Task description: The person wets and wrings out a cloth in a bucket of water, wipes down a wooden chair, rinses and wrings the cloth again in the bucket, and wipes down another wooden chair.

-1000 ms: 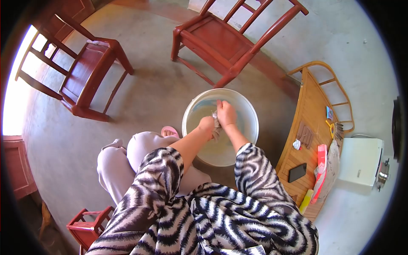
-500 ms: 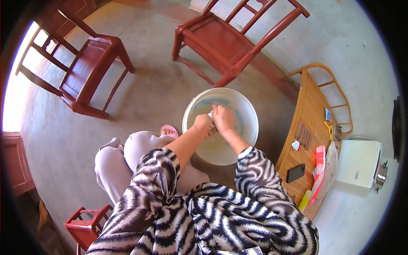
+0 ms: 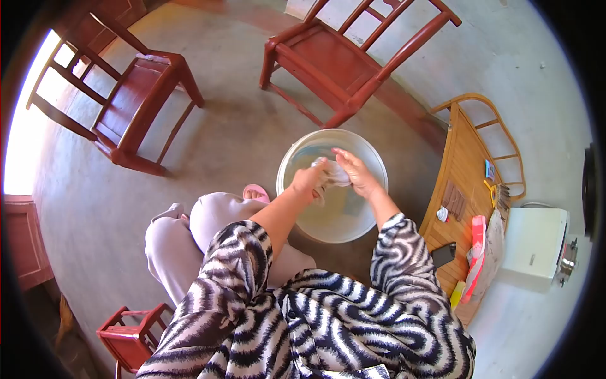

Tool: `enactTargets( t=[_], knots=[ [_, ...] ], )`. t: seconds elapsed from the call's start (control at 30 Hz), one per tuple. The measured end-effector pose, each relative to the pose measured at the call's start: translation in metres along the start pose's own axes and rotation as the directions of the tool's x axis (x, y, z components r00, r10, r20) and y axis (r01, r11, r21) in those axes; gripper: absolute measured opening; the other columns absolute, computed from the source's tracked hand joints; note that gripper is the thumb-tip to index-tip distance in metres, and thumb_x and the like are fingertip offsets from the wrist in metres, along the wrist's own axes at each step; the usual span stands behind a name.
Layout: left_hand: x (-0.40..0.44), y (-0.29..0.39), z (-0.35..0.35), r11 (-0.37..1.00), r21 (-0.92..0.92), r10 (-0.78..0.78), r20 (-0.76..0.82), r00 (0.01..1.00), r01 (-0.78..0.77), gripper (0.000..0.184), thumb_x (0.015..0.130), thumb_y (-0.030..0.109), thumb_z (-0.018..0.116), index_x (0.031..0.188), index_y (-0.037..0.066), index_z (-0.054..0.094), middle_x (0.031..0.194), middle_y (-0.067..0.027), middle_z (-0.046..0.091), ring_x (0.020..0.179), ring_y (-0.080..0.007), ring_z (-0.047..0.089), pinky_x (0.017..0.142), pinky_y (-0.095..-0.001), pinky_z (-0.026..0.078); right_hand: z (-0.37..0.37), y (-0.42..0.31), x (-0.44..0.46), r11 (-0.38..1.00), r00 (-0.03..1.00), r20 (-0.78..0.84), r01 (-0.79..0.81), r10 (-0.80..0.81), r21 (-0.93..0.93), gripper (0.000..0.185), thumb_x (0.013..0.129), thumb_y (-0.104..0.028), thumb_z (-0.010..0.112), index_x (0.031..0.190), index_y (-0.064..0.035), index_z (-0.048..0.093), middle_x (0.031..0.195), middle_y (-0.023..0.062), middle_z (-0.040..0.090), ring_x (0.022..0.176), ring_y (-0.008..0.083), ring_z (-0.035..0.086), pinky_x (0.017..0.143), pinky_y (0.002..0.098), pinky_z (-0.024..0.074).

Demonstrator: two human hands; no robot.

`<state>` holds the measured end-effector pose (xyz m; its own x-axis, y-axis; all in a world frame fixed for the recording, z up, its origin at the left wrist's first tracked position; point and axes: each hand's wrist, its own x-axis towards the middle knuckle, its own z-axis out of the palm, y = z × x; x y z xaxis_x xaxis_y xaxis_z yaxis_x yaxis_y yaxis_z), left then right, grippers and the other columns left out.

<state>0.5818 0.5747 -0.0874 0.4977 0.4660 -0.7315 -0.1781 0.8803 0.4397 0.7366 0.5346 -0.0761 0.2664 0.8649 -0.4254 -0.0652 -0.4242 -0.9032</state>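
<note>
Cloth [image 3: 339, 179], pale and bunched, shows within the round of the white bucket [image 3: 377, 208] as seen from above; whether it is higher or lower than the rim, you cannot tell. Around you spreads a smooth floor [image 3: 221, 139], which could turn slick if anything splashed onto it. At your right runs a wooden bench [image 3: 467, 151], and a red chair [image 3: 328, 57] stands ahead, beyond the bucket. The bucket seems to have water [image 3: 334, 224] in it, and a knee [image 3: 218, 211] pushed against its wall could shove or tip it. Your patterned sleeves [image 3: 404, 252] end partway up your forearms [image 3: 278, 211], so reaching deep could wet their cuffs. Your left hand [image 3: 307, 180] has its fingers curled around one end of the cloth and seems to clasp it well. Your right hand [image 3: 356, 174] lies against the other end, its fingers fairly straight; whether its thumb pinches the fabric, you cannot tell. If that end merely rests there, wet folds could slide away, fall into the bucket and splash. One pink sandal [image 3: 255, 191] shows near the bucket, where drips could land. On the bench lies a phone [image 3: 444, 254], close to your right sleeve in view, and a dripping hand swung that way could wet it.
</note>
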Motion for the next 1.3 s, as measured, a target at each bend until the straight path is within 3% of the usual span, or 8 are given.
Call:
enactTargets(
  t=[0.1, 0.17, 0.37, 0.5, 0.6, 1.03, 1.13, 1.3],
  knots=[
    [0.007, -0.007, 0.001, 0.986, -0.091, 0.136, -0.037, 0.990, -0.139, 0.042, 0.082, 0.040, 0.058, 0.096, 0.000, 0.057, 0.081, -0.0081, 0.058, 0.062, -0.0174, 0.055, 0.044, -0.0328, 0.037, -0.014, -0.025, -0.022, 0.984, 0.956, 0.289, -0.102, 0.055, 0.149, 0.026, 0.087, -0.025, 0.056, 0.099, -0.0027, 0.060, 0.087, 0.0003, 0.054, 0.074, 0.0082, 0.049, 0.071, 0.0247, 0.0422],
    [0.007, -0.004, 0.002, 0.997, -0.045, 0.054, -0.068, 0.996, -0.057, 0.040, 0.084, 0.038, 0.055, 0.093, 0.000, 0.057, 0.079, -0.0087, 0.058, 0.060, -0.0166, 0.053, 0.043, -0.0337, 0.035, -0.028, -0.010, -0.017, 0.879, 0.921, 0.340, 0.312, -0.188, -0.361, 0.022, 0.086, -0.022, 0.057, 0.094, -0.0020, 0.059, 0.077, -0.0008, 0.053, 0.075, 0.0097, 0.049, 0.070, 0.0226, 0.0403],
    [0.000, -0.004, 0.010, 0.991, 0.117, 0.090, -0.174, 0.981, -0.070, 0.038, 0.085, 0.035, 0.052, 0.090, -0.002, 0.056, 0.080, -0.0113, 0.057, 0.063, -0.0199, 0.054, 0.052, -0.0375, 0.041, 0.011, 0.001, -0.019, 0.944, 0.979, 0.036, 0.203, -0.201, -0.258, 0.036, 0.090, -0.032, 0.049, 0.072, -0.0018, 0.053, 0.061, 0.0016, 0.049, 0.058, 0.0122, 0.045, 0.054, 0.0285, 0.0385],
    [-0.001, -0.007, 0.014, 0.982, -0.116, 0.124, -0.181, 0.976, -0.147, 0.031, 0.085, 0.028, 0.051, 0.086, -0.003, 0.058, 0.082, -0.0128, 0.057, 0.069, -0.0219, 0.054, 0.057, -0.0374, 0.041, 0.061, -0.006, -0.039, 0.563, 0.838, 0.092, 0.439, -0.539, -0.700, 0.044, 0.091, -0.037, 0.041, 0.070, -0.0013, 0.056, 0.062, 0.0189, 0.056, 0.058, 0.0333, 0.055, 0.055, 0.0417, 0.0423],
    [-0.007, -0.012, 0.022, 0.989, -0.097, 0.085, -0.245, 0.966, -0.112, 0.021, 0.081, 0.014, 0.047, 0.084, -0.003, 0.058, 0.082, -0.0133, 0.056, 0.071, -0.0226, 0.052, 0.061, -0.0381, 0.041, 0.050, -0.004, -0.008, 0.571, 0.922, -0.079, 0.166, -0.379, -0.804, 0.048, 0.091, -0.036, 0.037, 0.066, -0.0006, 0.056, 0.064, 0.0233, 0.055, 0.061, 0.0410, 0.053, 0.054, 0.0457, 0.0409],
    [-0.026, 0.001, 0.021, 0.989, 0.135, 0.086, -0.152, 0.985, -0.065, 0.024, 0.086, 0.021, 0.045, 0.084, 0.002, 0.059, 0.071, -0.0072, 0.054, 0.060, -0.0171, 0.050, 0.049, -0.0337, 0.039, 0.035, 0.006, -0.005, 0.593, 0.961, -0.023, 0.151, -0.275, -0.791, 0.042, 0.088, -0.033, 0.040, 0.067, -0.0014, 0.058, 0.067, 0.0221, 0.057, 0.063, 0.0406, 0.056, 0.057, 0.0485, 0.0424],
    [0.004, -0.013, -0.008, 0.968, 0.125, 0.223, -0.030, 0.974, -0.217, 0.027, 0.088, 0.023, 0.043, 0.090, 0.000, 0.057, 0.077, -0.0081, 0.055, 0.063, -0.0173, 0.051, 0.050, -0.0342, 0.040, 0.061, -0.020, -0.038, 0.473, 0.864, 0.176, 0.417, -0.472, -0.777, 0.043, 0.089, -0.033, 0.038, 0.068, -0.0009, 0.059, 0.070, 0.0223, 0.058, 0.066, 0.0407, 0.056, 0.060, 0.0474, 0.0435],
    [-0.011, -0.005, 0.012, 0.981, 0.076, 0.188, -0.109, 0.976, -0.181, 0.026, 0.087, 0.022, 0.044, 0.092, 0.000, 0.056, 0.077, -0.0080, 0.055, 0.063, -0.0179, 0.052, 0.052, -0.0330, 0.041, 0.036, 0.019, 0.009, 0.647, 0.974, 0.001, 0.150, -0.225, -0.748, 0.047, 0.089, -0.036, 0.035, 0.072, -0.0003, 0.060, 0.076, 0.0234, 0.059, 0.072, 0.0420, 0.056, 0.065, 0.0482, 0.0436]
  ],
)
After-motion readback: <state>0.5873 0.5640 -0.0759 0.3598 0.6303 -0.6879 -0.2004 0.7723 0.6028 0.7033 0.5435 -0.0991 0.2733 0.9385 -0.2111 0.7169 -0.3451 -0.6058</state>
